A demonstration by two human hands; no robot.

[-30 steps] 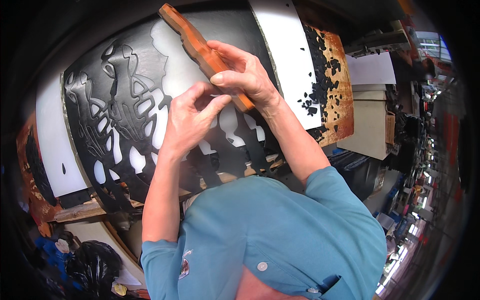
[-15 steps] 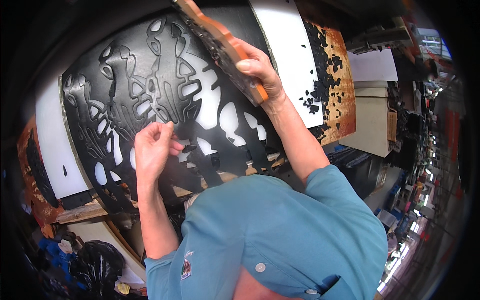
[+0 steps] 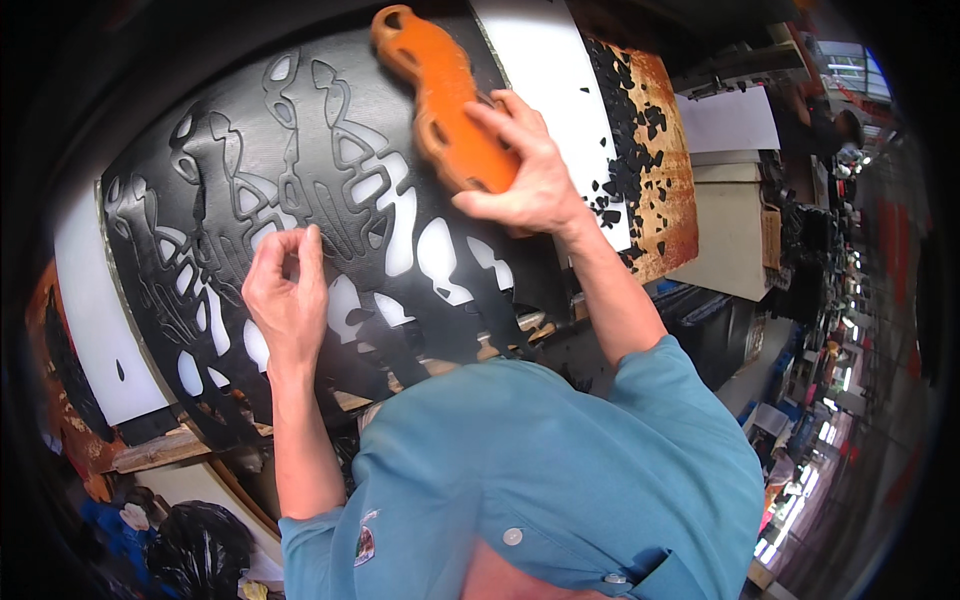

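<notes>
Mostly a black sheet (image 3: 300, 180) full of cutout holes covers the white board (image 3: 545, 70), its lower edge hidden behind the blue shirt (image 3: 560, 470). Right hand (image 3: 525, 175) grips an orange cutting form (image 3: 440, 95) flat on it; left hand (image 3: 285, 295) pinches something too small to see.

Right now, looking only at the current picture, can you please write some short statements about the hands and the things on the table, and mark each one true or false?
1. The right hand grips an orange tool. True.
2. The left hand holds the orange tool too. False: it is apart from the tool, over the black sheet, fingers pinched together.
3. The black sheet has many cut-out holes that show white beneath. True.
4. The black scraps lie on a blue board. False: they lie on a rusty orange-brown surface at the right.
5. The person wears a teal shirt. True.
</notes>
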